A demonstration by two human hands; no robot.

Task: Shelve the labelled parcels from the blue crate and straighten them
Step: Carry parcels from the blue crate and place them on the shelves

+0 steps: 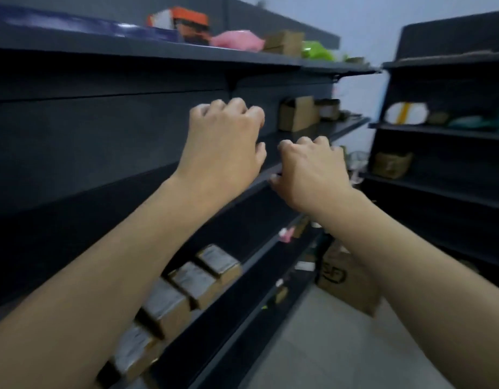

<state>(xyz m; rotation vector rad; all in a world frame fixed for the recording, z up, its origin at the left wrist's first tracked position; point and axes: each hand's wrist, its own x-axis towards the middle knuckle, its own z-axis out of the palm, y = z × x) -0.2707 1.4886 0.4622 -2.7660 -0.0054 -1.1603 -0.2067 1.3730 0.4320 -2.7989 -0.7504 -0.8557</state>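
Observation:
My left hand [226, 147] and my right hand [310, 175] are both raised in front of a dark middle shelf [304, 147], fingers curled under, with nothing visible in either. The right hand's fingertips are at the shelf's front edge. On the shelf below, under my left forearm, several labelled cardboard parcels [197, 279] stand in a row. A brown parcel [299, 113] stands farther right on the middle shelf. The blue crate is not in view. The frame is blurred.
The top shelf [186, 51] carries an orange-and-white box [178, 21], a pink bag [237, 39], a brown box and a green bag. A second dark rack [439, 130] with parcels stands at the right. A printed cardboard box [346, 279] sits on the grey floor.

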